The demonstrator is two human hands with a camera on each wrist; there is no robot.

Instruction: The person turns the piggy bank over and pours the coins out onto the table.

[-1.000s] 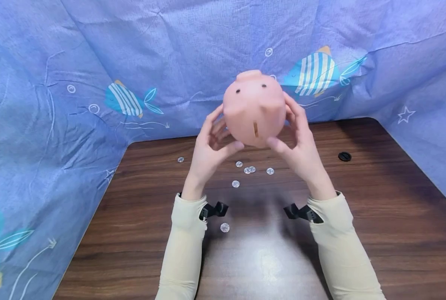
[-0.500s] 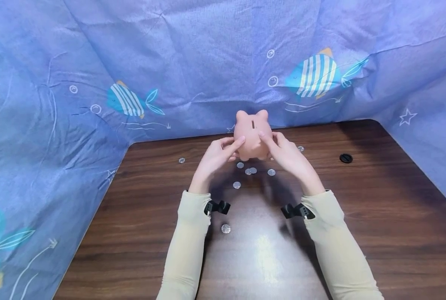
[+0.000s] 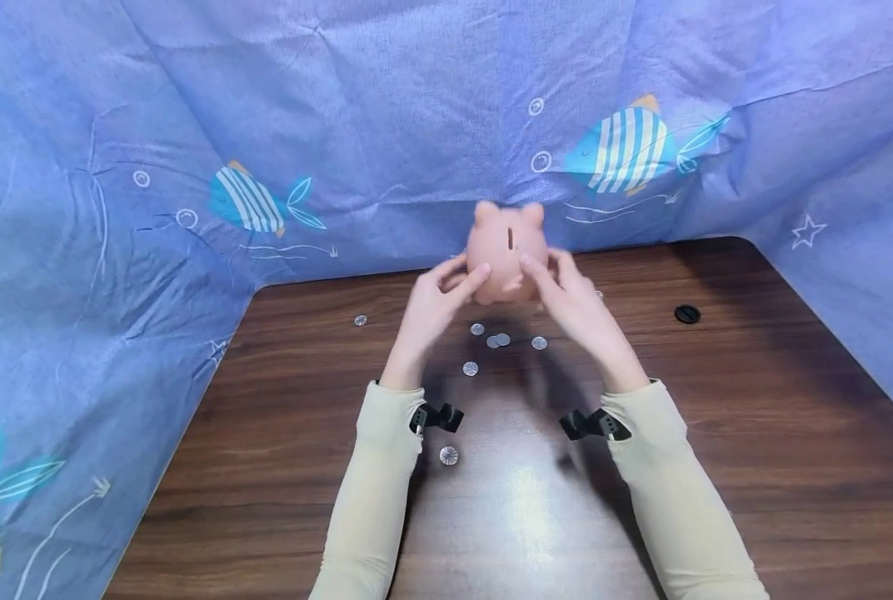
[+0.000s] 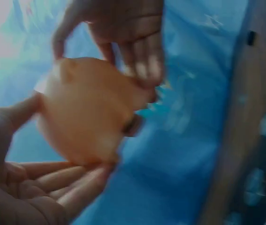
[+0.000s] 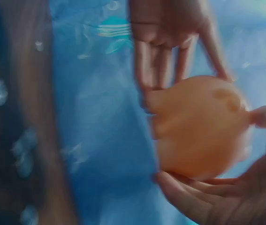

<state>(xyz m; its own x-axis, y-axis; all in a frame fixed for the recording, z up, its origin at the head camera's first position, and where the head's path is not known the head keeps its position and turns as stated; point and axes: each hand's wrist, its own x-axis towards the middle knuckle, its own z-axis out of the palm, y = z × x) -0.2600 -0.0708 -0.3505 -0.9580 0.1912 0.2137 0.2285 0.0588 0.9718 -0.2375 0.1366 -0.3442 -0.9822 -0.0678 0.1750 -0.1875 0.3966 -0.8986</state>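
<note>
A pink piggy bank (image 3: 502,260) is held up over the back of the table, its ears and slot showing in the head view. My left hand (image 3: 433,304) grips its left side, thumb on the near surface and fingers around the flank. On the other side my right hand (image 3: 580,304) holds it the same way. Both wrist views are blurred; there the piggy bank (image 4: 86,112) sits between the two hands, a dark spot showing on its underside. Below it several silvery coins (image 3: 471,368) lie scattered on the table.
The dark wood table (image 3: 266,500) reaches back to a blue fish-print cloth (image 3: 416,100). A black round plug (image 3: 687,314) lies at the right. One coin (image 3: 449,456) is nearer, beside the left forearm; another coin (image 3: 360,320) lies at the far left.
The piggy bank first swung down and away from a high, face-showing tilt, so its slot turned upward. Since half a second ago, both hands have lifted it slightly.
</note>
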